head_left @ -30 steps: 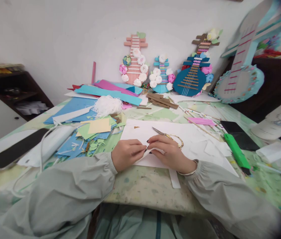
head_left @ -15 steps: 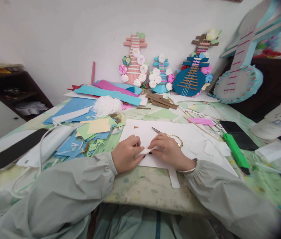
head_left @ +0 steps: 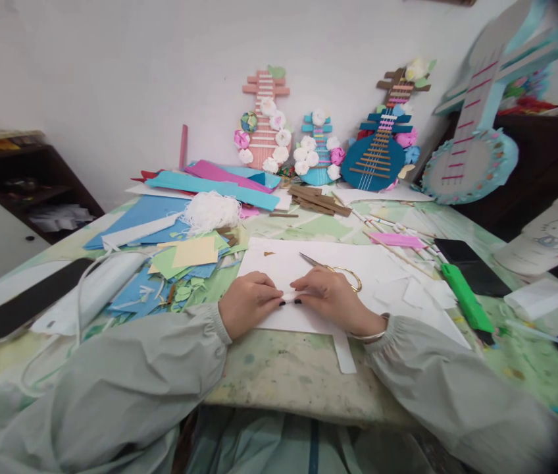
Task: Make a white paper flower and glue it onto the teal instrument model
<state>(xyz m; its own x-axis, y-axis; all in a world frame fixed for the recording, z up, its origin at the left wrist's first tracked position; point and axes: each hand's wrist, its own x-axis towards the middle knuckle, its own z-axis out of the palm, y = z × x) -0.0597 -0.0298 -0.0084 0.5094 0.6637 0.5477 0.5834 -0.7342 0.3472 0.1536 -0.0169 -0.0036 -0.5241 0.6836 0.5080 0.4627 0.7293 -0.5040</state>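
Between my two hands is a small strip of white paper, mostly covered by the fingers. My left hand pinches its left end, and my right hand pinches the other end. Both hands rest low over a large white sheet. Scissors with gold handles lie on that sheet just beyond my right hand, partly hidden by it. A separate white strip sticks out over the near edge, below my right wrist.
Coloured paper scraps and white string lie to the left, near a phone. A green cutter, a dark phone and a bottle stand right. Decorated paper lutes lean along the wall.
My hands have drawn closer together, and my left fingers have straightened somewhat. Less of the white paper strip shows between them. The view has shifted slightly.
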